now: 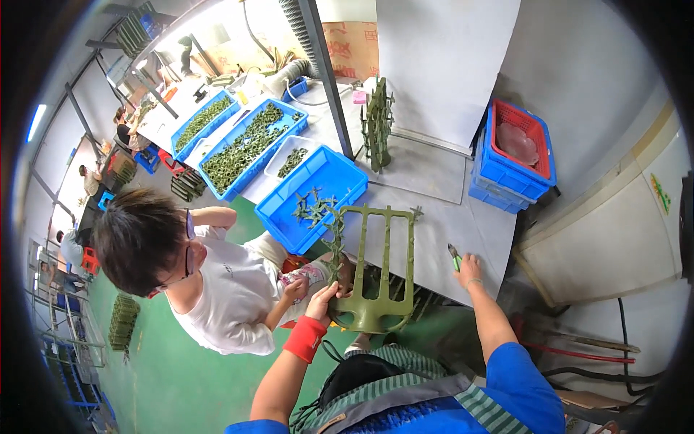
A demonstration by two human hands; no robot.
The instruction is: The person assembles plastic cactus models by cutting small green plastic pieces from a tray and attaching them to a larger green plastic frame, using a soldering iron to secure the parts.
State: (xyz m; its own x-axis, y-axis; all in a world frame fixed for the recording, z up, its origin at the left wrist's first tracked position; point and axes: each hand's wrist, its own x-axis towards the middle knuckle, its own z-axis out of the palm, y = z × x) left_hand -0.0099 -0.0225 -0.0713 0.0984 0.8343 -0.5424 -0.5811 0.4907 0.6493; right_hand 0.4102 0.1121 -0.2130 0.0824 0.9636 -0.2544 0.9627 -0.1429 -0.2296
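My left hand (322, 302) grips the lower left edge of an olive-green plastic rack (372, 312) with long parallel bars. Its far part overlaps the table's front edge. Small green branching pieces (335, 242) run along the rack's left bar. My right hand (469, 270) is at the table's right side, fingers closed on the handle of small green-handled pliers (455, 257), jaws pointing away from me. The exact finger grip is partly hidden. A blue tray (347, 168) stands just beyond the rack, with loose green star-shaped pieces (315, 207) inside.
A person in a white shirt (224, 296) sits close on my left. Blue trays of green rings (249, 148) line the table (426, 210) further back. A green rack (377, 124) stands upright by a metal post (327, 79). Stacked blue and red crates (515, 155) stand right.
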